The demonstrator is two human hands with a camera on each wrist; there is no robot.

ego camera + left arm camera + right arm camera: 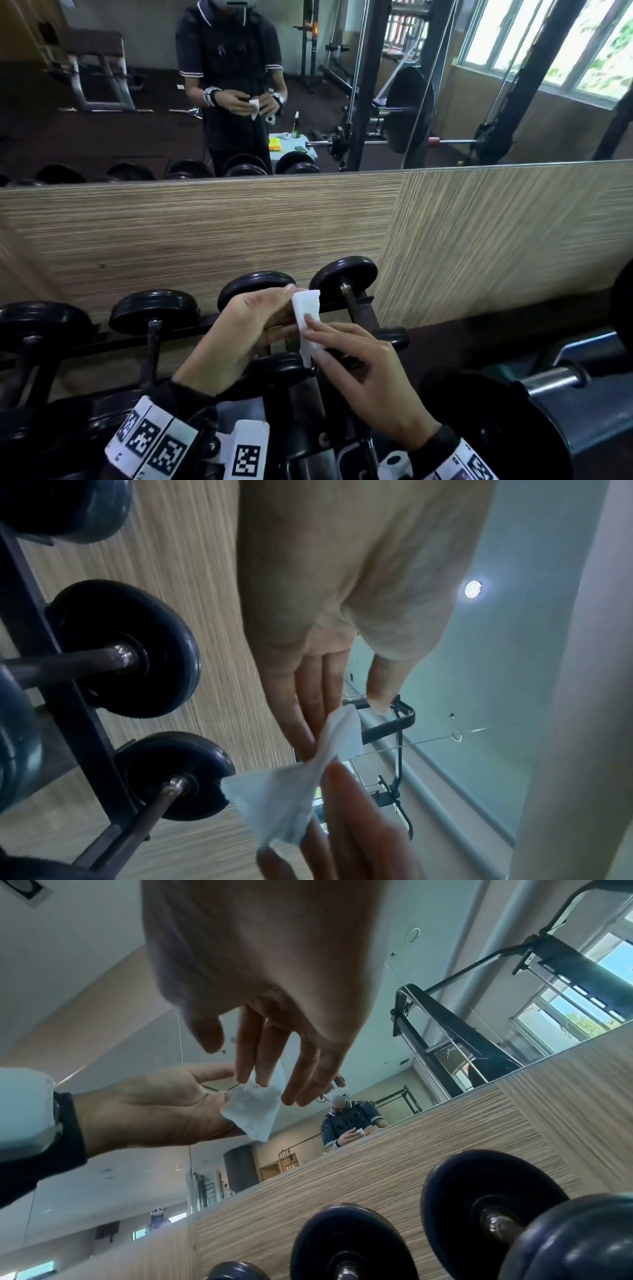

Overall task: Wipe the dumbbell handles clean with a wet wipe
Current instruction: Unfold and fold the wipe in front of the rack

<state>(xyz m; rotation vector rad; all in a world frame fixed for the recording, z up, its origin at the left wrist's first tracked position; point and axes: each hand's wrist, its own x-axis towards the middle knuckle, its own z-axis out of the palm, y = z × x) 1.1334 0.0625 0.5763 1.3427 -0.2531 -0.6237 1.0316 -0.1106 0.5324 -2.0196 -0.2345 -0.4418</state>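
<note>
left hand (239,329): raised, palm up, fingers loosely extended, pinching the wipe (308,322) | right hand (366,373): facing it, fingertips pinching the same wipe

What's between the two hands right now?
Only the white wet wipe, held by left hand and right hand above the racked dumbbells; clearest in the head view.
</note>
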